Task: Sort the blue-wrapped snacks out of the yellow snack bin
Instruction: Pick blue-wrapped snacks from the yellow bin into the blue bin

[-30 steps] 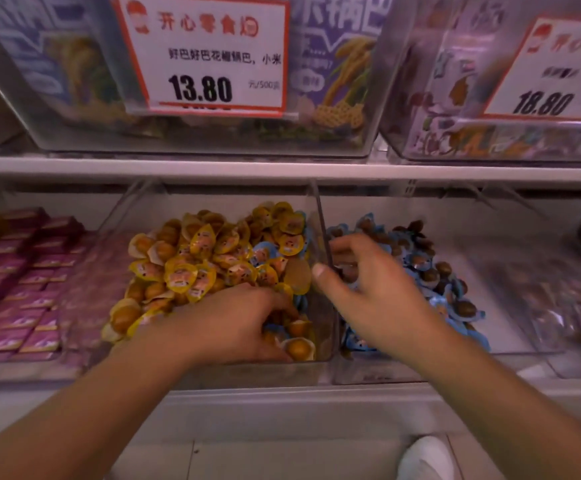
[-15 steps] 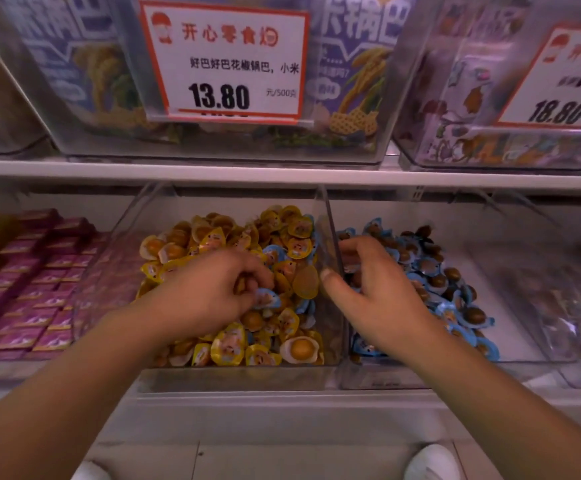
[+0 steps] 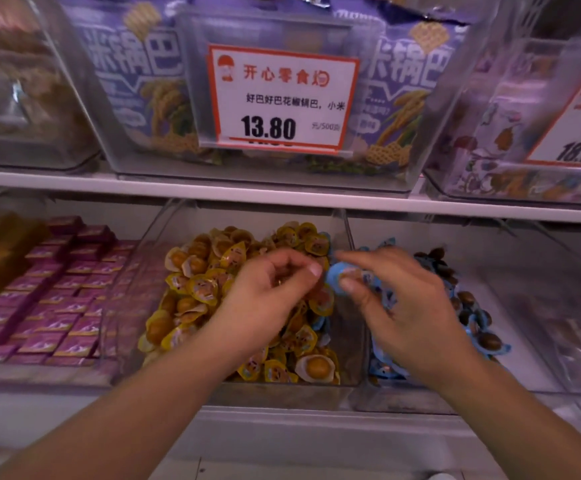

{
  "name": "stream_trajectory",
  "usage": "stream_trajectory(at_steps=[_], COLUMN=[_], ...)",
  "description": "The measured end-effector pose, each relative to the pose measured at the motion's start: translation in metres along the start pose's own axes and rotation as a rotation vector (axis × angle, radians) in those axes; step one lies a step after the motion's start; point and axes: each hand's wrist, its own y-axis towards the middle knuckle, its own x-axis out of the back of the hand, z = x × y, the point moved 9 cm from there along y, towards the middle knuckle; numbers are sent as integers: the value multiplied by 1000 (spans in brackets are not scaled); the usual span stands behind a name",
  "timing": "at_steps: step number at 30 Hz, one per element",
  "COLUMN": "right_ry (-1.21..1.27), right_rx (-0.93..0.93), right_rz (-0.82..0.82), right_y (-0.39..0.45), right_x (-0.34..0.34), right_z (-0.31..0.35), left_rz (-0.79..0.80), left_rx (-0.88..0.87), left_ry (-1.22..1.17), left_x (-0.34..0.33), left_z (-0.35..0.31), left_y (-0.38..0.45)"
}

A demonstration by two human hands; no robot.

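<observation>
Now two hands: right hand [image 3: 403, 306] pinches one blue-wrapped snack [image 3: 338, 275]; left hand [image 3: 271, 292] curled.

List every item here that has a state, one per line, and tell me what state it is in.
Clear yellow snack bin: open-topped, heaped.
Clear blue snack bin: open-topped, partly filled.
Blue-wrapped snack: lifted, pinched over the divider.
Left hand: fingers curled beside that snack; contact unclear.
Right hand: pinches the snack.

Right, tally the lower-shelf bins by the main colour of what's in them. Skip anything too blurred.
Purple-box bin: 1
Yellow snack bin: 1
Blue snack bin: 1
Total: 3
The bin further right is too blurred to give a colour, so it is left out.
</observation>
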Motion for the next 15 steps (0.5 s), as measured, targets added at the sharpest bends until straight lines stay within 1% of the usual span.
stream_trajectory(at_steps=[1,2,4,5,7,9,13,15], right_ry=[11,28,60,66,53,40,55,54], right_rx=[-47,-105,-201,-229,-243,-228,-224,-232], right_rz=[-52,-94,-131,-132,-120,-106,-87,-66], right_y=[-1,-2,-7,-11,-16,-19,-19,-20], right_x=[9,18,27,28,27,25,22,20], right_z=[-7,-15,-30,-36,-41,-42,-43,-43], left_rz=[47,130,333,409,463,481,538,541], left_rx=[10,-15,-112,-151,-193,-203,-107,-88], left_ry=[148,368,817,1000,1260,1398,1494,1536], left_x=[-6,-15,-37,-45,-50,-52,-52,-53], left_z=[8,16,32,42,55,62,74,75], left_y=[2,2,-2,-5,-3,3,20,25])
